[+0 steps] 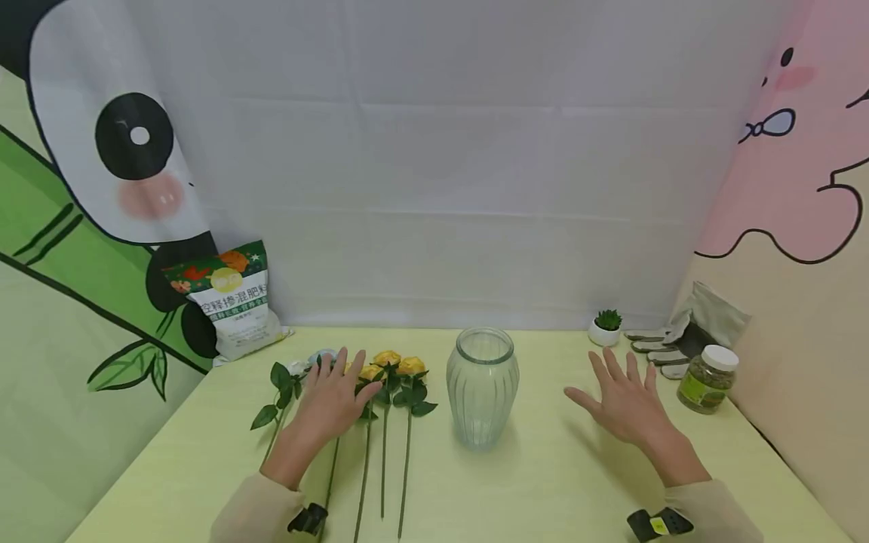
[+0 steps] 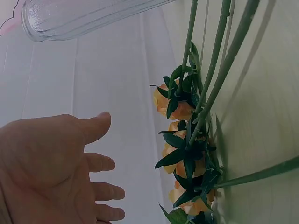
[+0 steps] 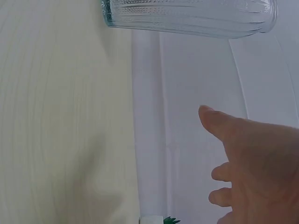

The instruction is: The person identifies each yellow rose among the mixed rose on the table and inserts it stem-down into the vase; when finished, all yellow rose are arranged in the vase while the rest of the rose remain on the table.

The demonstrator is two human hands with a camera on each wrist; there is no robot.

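1. Left hand: fingers spread wide, raised above the table, near the yellow roses.
2. Right hand: fingers likewise spread, raised, apart from the glass vase.
3. Vase: upright on the table, between the hands.
4. Roses: lying left of the vase, stems toward the person.
5. Lidded jar: table's right side.

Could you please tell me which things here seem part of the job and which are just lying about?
Likely part of the job:
long-stemmed yellow, white and pale-blue flowers, nearest the left hand
clear ribbed glass vase, beside them

Probably just lying about:
white bag with green top
green succulent in white pot
grey-and-black gloves
clear jar with white lid
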